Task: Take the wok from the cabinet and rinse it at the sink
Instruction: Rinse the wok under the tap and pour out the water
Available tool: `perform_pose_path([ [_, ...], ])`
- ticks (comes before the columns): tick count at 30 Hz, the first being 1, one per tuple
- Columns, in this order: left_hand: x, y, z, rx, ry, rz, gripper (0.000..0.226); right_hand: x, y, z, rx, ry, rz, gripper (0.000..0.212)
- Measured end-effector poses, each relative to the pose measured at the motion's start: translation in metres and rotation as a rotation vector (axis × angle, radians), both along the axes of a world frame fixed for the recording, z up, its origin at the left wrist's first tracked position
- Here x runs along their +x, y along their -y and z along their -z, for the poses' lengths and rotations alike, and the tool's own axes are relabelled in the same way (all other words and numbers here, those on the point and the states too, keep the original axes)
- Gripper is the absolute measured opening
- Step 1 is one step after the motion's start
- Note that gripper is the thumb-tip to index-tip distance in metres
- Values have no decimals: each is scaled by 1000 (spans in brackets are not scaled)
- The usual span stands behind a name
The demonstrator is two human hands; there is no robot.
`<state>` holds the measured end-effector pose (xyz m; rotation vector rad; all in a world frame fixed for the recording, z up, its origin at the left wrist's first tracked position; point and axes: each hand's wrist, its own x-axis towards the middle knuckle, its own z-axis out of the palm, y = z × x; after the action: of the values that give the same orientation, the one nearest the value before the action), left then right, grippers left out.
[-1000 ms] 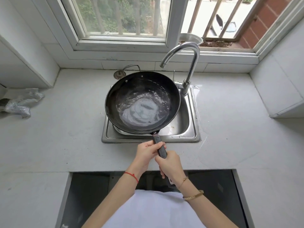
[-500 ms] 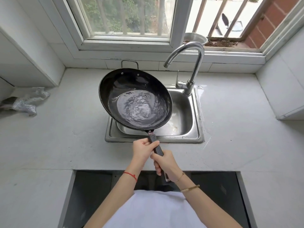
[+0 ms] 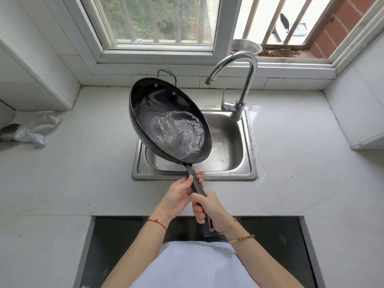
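Both hands are gripping the long handle of the black wok [image 3: 168, 123], left hand [image 3: 179, 194] ahead of right hand [image 3: 209, 208], tilting it with water pooling over the steel sink [image 3: 239, 171] sunk in a pale grey countertop [image 3: 83, 173] beneath a window [image 3: 158, 19], the curved tap [image 3: 245, 80] standing behind

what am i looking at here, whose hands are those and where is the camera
The camera sits on a person's head, looking forward and down, so the arms reach in from the bottom. There is no machine, just two bare hands. The left hand and the right hand both grip the long handle of a black wok. The wok is tilted over a steel sink and has water pooled at its lower side. A curved faucet stands behind the sink, with no water running from it. On the pale countertop, far left, lies a crumpled cloth.
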<state>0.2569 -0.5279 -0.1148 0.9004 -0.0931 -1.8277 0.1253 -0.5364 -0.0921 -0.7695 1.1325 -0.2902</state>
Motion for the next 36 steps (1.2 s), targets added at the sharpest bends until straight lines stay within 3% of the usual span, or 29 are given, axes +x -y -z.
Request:
perform_pose_path([
  [5, -2, 1, 3, 3, 180, -47, 33, -3, 3, 2, 20, -5, -40, 30],
  [10, -5, -3, 5, 32, 293, -82, 25, -2, -1, 6, -112, -106, -81, 21],
  [17, -3, 0, 0, 42, 452, -89, 11, 9, -7, 7, -390, -331, -20, 22],
  [22, -1, 4, -3, 42, 582, -61, 11, 23, -5, 13, -579, -626, -119, 14],
  [27, -1, 4, -2, 48, 648, -49, 11, 16, -4, 17, -553, -491, -65, 25],
  [36, 4, 4, -19, 26, 797, -54, 8, 15, -1, 3, -414, -184, -28, 19],
])
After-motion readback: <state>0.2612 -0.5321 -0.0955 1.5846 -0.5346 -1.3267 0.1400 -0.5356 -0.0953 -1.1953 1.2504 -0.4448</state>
